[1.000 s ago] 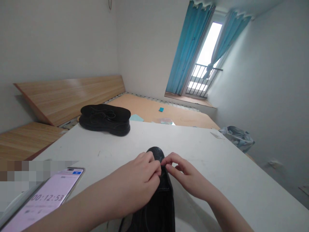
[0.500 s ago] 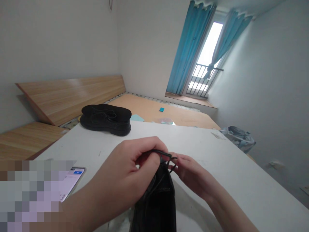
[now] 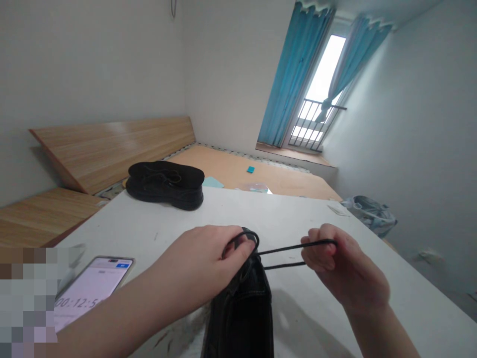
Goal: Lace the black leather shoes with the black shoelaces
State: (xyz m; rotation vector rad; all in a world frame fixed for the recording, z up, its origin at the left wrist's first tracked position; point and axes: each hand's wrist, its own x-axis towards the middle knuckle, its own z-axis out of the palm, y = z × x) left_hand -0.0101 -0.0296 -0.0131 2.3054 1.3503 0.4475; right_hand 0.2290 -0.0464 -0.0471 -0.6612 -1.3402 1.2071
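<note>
A black leather shoe (image 3: pixel 253 303) stands on the white table in front of me, its toe end pointing away and its opening toward me. My left hand (image 3: pixel 216 258) lies over the left side of the shoe's lacing, with a loop of black lace pinched between thumb and fingers. Out to the right of the shoe, my right hand (image 3: pixel 343 263) is closed on the black shoelace (image 3: pixel 285 248). Two strands run taut from the shoe to that hand. The knot area is partly hidden behind my left hand.
On the white table (image 3: pixel 305 219), a black shoe-shaped pair (image 3: pixel 166 184) rests at the far left. A phone (image 3: pixel 95 286) showing a timer lies near my left forearm. Beyond are a wooden board (image 3: pixel 115 149) and a tan surface (image 3: pixel 231 159). A bag-lined bin (image 3: pixel 368 214) stands off the right edge.
My right hand has moved right, away from the shoe, drawing the lace out into two taut strands. My left hand has shifted slightly lower and stays at the lacing, with a loop now showing.
</note>
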